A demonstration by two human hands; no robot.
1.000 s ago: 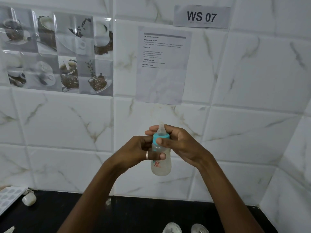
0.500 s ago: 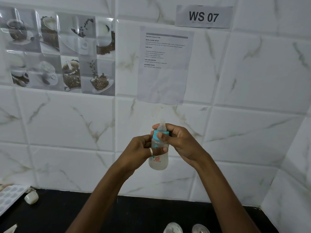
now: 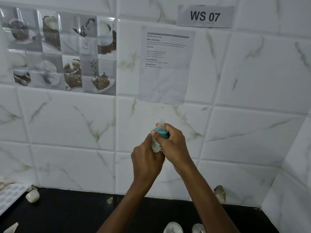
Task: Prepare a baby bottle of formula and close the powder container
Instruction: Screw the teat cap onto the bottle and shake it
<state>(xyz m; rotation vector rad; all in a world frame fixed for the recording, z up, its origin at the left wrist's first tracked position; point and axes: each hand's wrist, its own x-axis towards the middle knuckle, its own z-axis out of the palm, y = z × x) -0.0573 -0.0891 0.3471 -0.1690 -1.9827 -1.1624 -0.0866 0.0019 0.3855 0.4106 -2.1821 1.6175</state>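
I hold a small clear baby bottle (image 3: 155, 145) upright in front of the tiled wall, well above the counter. It has a teal collar (image 3: 162, 133) and a clear teat (image 3: 161, 123). My left hand (image 3: 146, 158) wraps the bottle's lower body and hides most of it. My right hand (image 3: 171, 143) grips the teal collar from the right, fingers curled around it. The bottle's contents cannot be made out. No powder container shows clearly.
A black counter (image 3: 70, 214) runs along the bottom. A small white cap-like piece (image 3: 32, 195) and a dimpled white tray (image 3: 11, 194) lie at its left. Two pale round objects (image 3: 173, 227) peek in at the bottom edge. The wall corner closes in at right.
Both hands have closed in tighter on the bottle; the left hand now covers its body, which was visible before. The bottle stays at about the same spot before the wall.
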